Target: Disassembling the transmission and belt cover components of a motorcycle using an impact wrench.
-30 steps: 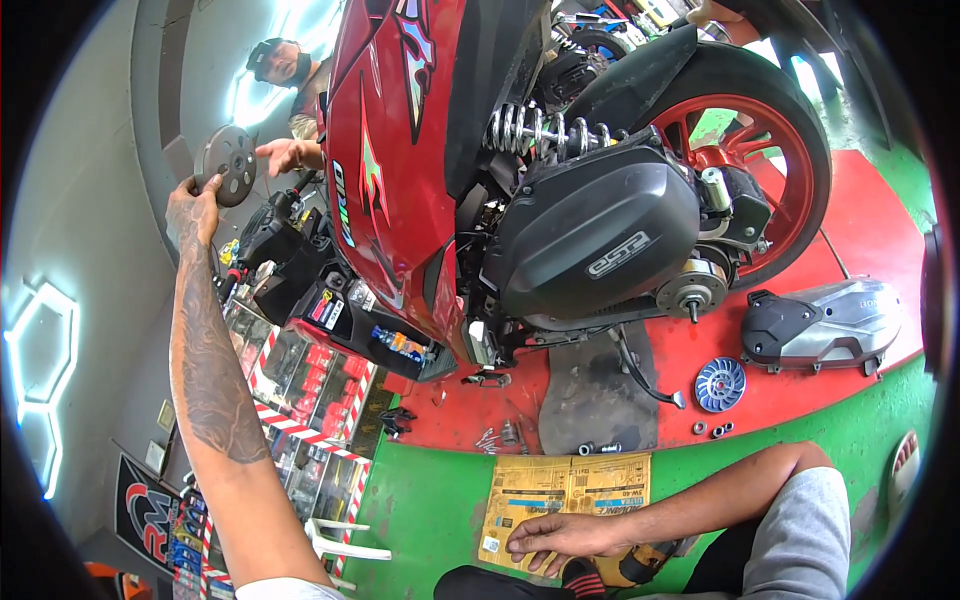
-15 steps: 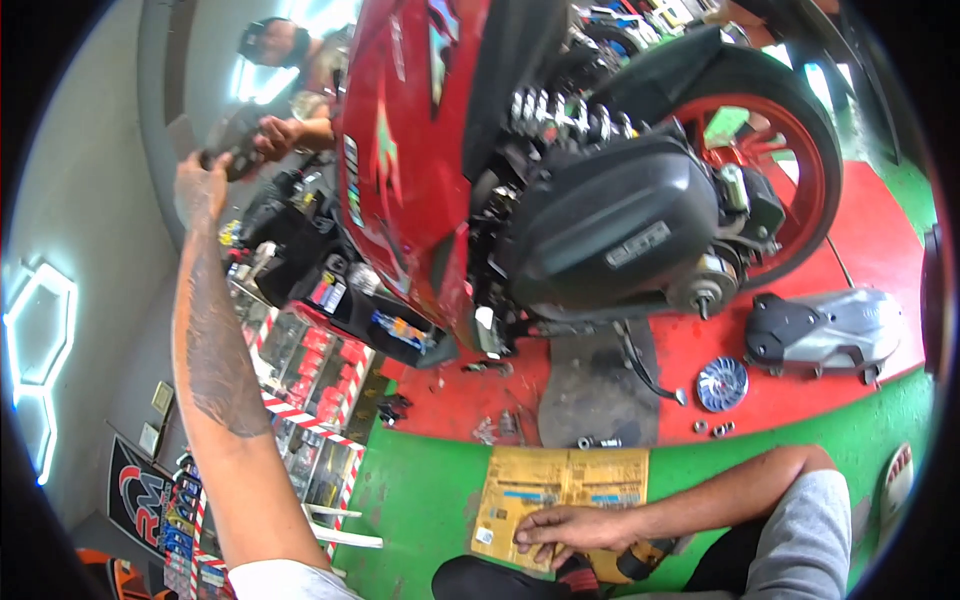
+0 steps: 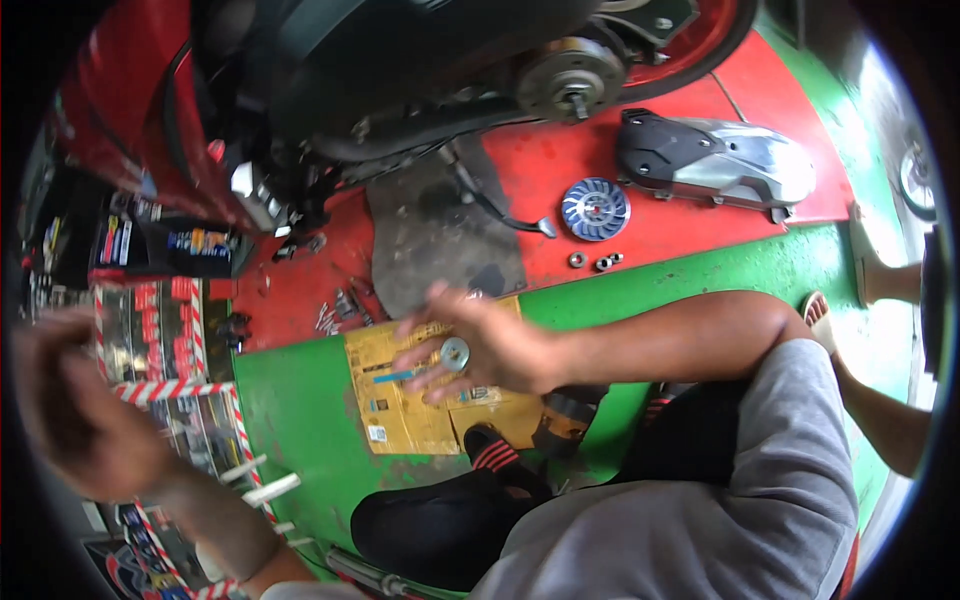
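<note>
My right hand point(image 3: 500, 345) reaches in from the right above a flattened cardboard sheet point(image 3: 400, 425), its fingers spread and somewhat blurred. A round metal washer point(image 3: 454, 354) lies against its fingers, seemingly resting on the upturned hand. At the far left my left hand point(image 3: 100, 425) is raised and strongly smeared by motion. Whether anything is in its fingers cannot be made out. Beyond the cardboard, on the red floor, lie a silver finned fan disc point(image 3: 596, 209), a small ring point(image 3: 577, 260) and a few small metal parts point(image 3: 609, 262).
A red-and-black scooter point(image 3: 400, 60) stands at the top, its round hub point(image 3: 575, 85) exposed. A grey-black engine cover point(image 3: 715, 165) lies right of the fan disc. Loose tools point(image 3: 345, 305) lie left of the black mat point(image 3: 430, 220). Another person's foot point(image 3: 818, 312) is at right.
My left hand has come down and away from the dark object near another person's hand. My right hand has lifted, opened out, and now shows the washer. The view has tilted downward.
</note>
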`<action>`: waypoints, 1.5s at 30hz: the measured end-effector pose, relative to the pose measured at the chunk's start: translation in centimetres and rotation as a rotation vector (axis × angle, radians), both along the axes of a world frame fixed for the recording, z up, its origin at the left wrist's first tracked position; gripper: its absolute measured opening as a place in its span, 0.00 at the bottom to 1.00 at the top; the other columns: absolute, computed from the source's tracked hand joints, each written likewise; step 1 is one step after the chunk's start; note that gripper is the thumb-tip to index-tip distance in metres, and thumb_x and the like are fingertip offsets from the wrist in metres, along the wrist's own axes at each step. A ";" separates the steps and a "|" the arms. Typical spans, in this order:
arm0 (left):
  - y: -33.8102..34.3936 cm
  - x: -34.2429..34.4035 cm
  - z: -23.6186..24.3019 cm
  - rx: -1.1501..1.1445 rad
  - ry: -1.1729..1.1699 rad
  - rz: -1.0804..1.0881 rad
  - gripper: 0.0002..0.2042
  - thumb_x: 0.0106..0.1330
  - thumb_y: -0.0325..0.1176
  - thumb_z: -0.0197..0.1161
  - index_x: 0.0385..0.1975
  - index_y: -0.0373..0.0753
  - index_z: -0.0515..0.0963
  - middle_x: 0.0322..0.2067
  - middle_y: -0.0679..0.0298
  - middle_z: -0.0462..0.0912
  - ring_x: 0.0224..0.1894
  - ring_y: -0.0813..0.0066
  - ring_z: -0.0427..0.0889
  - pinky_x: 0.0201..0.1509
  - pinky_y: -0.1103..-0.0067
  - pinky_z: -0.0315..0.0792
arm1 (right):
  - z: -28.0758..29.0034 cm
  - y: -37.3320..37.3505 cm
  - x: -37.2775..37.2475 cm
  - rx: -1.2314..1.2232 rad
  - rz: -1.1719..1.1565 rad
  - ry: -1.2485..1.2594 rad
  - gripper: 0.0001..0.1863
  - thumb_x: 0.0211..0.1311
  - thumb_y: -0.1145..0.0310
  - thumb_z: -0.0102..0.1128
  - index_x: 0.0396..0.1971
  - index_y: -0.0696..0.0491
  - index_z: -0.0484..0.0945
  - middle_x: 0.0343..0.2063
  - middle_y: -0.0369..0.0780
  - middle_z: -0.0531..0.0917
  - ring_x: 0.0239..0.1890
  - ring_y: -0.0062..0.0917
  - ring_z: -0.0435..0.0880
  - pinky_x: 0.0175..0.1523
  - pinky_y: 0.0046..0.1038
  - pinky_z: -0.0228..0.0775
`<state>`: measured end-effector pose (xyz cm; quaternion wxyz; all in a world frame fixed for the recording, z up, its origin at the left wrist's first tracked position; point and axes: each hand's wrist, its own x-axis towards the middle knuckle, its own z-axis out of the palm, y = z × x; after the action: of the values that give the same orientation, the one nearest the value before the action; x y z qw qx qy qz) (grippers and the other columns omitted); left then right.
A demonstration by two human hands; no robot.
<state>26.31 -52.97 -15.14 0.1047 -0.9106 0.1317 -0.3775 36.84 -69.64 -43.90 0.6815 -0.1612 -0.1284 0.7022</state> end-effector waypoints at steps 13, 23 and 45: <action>-1.2 2.6 -28.9 -0.416 0.631 -0.226 0.20 0.46 0.30 0.72 0.41 0.37 0.79 0.42 0.63 0.77 0.46 0.63 0.76 0.52 0.67 0.68 | -3.7 -0.1 0.9 -0.260 -0.274 -0.004 0.39 0.65 0.31 0.35 0.61 0.49 0.65 0.56 0.39 0.71 0.63 0.30 0.65 0.67 0.39 0.53; -0.1 7.9 -37.1 -0.903 0.988 -0.126 0.16 0.48 0.34 0.76 0.32 0.35 0.77 0.28 0.63 0.76 0.33 0.71 0.80 0.38 0.76 0.73 | -9.2 -3.8 5.1 -0.769 -0.489 -0.417 0.26 0.71 0.44 0.41 0.54 0.50 0.70 0.46 0.41 0.77 0.51 0.32 0.76 0.57 0.35 0.67; -2.0 7.9 -33.6 -0.491 0.355 -0.311 0.29 0.60 0.48 0.65 0.60 0.44 0.71 0.62 0.54 0.64 0.62 0.53 0.67 0.63 0.60 0.64 | -5.4 -0.6 4.9 -0.353 -0.333 -0.021 0.41 0.66 0.32 0.37 0.66 0.52 0.61 0.63 0.46 0.69 0.63 0.39 0.68 0.66 0.41 0.58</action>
<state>34.18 -54.98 -48.73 -0.2009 -0.9292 0.1901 -0.2451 41.75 -70.29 -49.25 0.7478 -0.3042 0.0174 0.5900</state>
